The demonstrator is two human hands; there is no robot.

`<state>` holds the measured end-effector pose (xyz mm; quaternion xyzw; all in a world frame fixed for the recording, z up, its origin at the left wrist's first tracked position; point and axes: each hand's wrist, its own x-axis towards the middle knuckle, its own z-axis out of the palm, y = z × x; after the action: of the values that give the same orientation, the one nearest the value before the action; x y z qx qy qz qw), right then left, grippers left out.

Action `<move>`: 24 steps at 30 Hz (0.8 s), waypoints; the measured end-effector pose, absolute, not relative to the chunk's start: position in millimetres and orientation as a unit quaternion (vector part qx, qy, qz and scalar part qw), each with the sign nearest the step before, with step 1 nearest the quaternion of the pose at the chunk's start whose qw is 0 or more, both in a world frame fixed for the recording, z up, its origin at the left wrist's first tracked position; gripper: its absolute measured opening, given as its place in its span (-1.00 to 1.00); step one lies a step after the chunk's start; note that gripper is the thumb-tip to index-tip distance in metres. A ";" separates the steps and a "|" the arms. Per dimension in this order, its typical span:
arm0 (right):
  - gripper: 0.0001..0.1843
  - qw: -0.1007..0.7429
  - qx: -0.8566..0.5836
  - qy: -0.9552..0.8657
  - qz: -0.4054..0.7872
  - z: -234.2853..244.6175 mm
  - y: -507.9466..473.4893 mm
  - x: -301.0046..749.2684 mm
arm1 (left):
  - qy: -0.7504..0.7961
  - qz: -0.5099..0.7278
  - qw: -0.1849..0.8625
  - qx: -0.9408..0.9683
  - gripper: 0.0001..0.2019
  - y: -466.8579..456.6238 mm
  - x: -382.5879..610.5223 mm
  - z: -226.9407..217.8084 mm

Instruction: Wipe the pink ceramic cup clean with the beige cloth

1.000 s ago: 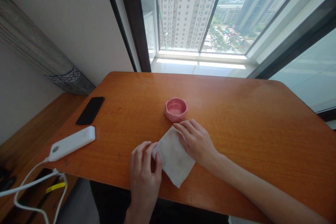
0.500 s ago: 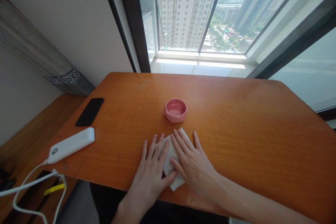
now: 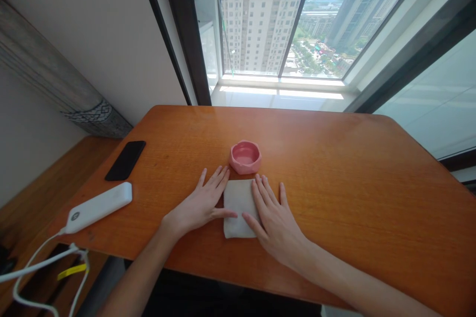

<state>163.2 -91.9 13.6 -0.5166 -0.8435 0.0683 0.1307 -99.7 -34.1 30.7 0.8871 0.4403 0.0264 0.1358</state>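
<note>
A folded white cloth (image 3: 240,210) lies flat and squarish on the wooden table (image 3: 353,193), its far edge close to a pink bowl-like dish (image 3: 245,157) with an angular rim. At the cloth's left side is my left hand (image 3: 208,198), fingers stretched toward the dish and thumb over the cloth. My right hand (image 3: 273,220) rests flat along the right side, with some fingers covering that edge and the thumb on the cloth. Both hands are open, and neither grips anything.
A black phone (image 3: 125,160) lies at the table's left. Nearer me is a white power bank (image 3: 99,207) with a white cable (image 3: 39,262) running off the left edge. Beyond the far edge is a window (image 3: 260,34); a grey curtain (image 3: 74,79) hangs at left.
The cloth has turned from a slanted position to lie squarely below the dish. My left hand has moved forward and left to its side, while my right hand stays on its right part.
</note>
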 end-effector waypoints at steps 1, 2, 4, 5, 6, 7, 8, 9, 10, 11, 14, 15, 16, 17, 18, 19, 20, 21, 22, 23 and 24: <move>-0.15 0.140 -0.525 -0.836 0.068 16.8 -85.3 167.2 | 0.451 0.043 0.149 0.879 -0.13 -27.7 -103.0 32.4; -0.19 0.150 -0.538 -0.827 0.065 20.0 -76.0 172.8 | 0.472 0.067 0.160 0.864 -0.24 -18.8 -105.8 33.8; -0.28 0.160 -0.571 -0.804 0.043 25.1 -50.4 187.0 | 0.527 0.130 0.158 0.825 -0.34 5.6 -109.0 35.2; -0.32 0.157 -0.589 -0.793 0.031 26.2 -35.4 194.7 | 0.550 0.158 0.147 0.807 -0.36 20.1 -108.7 34.7; -0.33 0.149 -0.604 -0.782 0.020 26.0 -20.5 201.9 | 0.568 0.177 0.134 0.792 -0.37 35.1 -107.2 33.3; -0.34 0.135 -0.616 -0.776 0.015 24.5 -6.5 208.3 | 0.581 0.183 0.125 0.783 -0.38 49.6 -104.5 30.9; -0.35 0.119 -0.623 -0.773 0.014 21.9 5.6 213.6 | 0.585 0.175 0.119 0.783 -0.38 62.8 -100.8 27.6; -0.35 0.105 -0.629 -0.771 0.013 18.5 15.3 217.5 | 0.590 0.163 0.112 0.783 -0.37 73.8 -96.7 23.5; -0.35 0.092 -0.631 -0.770 0.011 14.9 22.4 220.1 | 0.590 0.150 0.106 0.786 -0.35 82.4 -92.5 18.8; -0.35 0.082 -0.631 -0.771 0.009 11.4 26.8 221.6 | 0.586 0.139 0.099 0.792 -0.35 88.3 -88.5 13.9; -0.35 0.070 -0.629 -0.774 0.000 4.7 29.2 221.8 | 0.580 0.123 0.070 0.802 -0.40 92.4 -81.2 2.0; -0.35 0.071 -0.630 -0.773 -0.001 4.0 28.2 221.3 | 0.580 0.122 0.063 0.803 -0.41 90.9 -80.6 -0.2; -0.35 0.072 -0.631 -0.773 -0.002 3.8 27.1 220.8 | 0.580 0.121 0.059 0.803 -0.41 89.0 -80.8 -1.2; -0.35 0.074 -0.632 -0.772 -0.001 4.0 26.2 220.5 | 0.580 0.120 0.058 0.804 -0.41 87.1 -81.6 -1.3; -0.36 0.076 -0.633 -0.771 -0.001 4.1 25.7 220.3 | 0.580 0.119 0.059 0.804 -0.41 85.6 -82.5 -0.6; -0.36 0.078 -0.633 -0.770 -0.001 4.2 25.5 220.4 | 0.579 0.118 0.060 0.804 -0.41 84.4 -83.5 0.4; -0.36 0.080 -0.632 -0.771 -0.001 4.0 25.6 220.8 | 0.578 0.119 0.061 0.805 -0.41 83.8 -84.3 1.5; -0.36 0.082 -0.632 -0.771 -0.002 3.5 25.9 221.4 | 0.577 0.120 0.061 0.805 -0.42 83.5 -84.8 2.5; -0.36 0.083 -0.632 -0.771 -0.002 2.8 26.3 222.1 | 0.577 0.122 0.062 0.805 -0.42 83.5 -85.1 3.1; -0.36 0.083 -0.632 -0.771 -0.003 1.9 26.7 222.9 | 0.576 0.123 0.063 0.806 -0.42 83.6 -85.2 3.4; -0.36 0.084 -0.631 -0.771 -0.003 0.9 27.0 223.8 | 0.576 0.123 0.064 0.805 -0.42 83.8 -85.3 3.3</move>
<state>223.8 27.0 0.9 -0.6312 -0.7711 -0.0029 0.0836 -85.3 83.8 3.3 0.8054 0.5762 0.1234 0.0643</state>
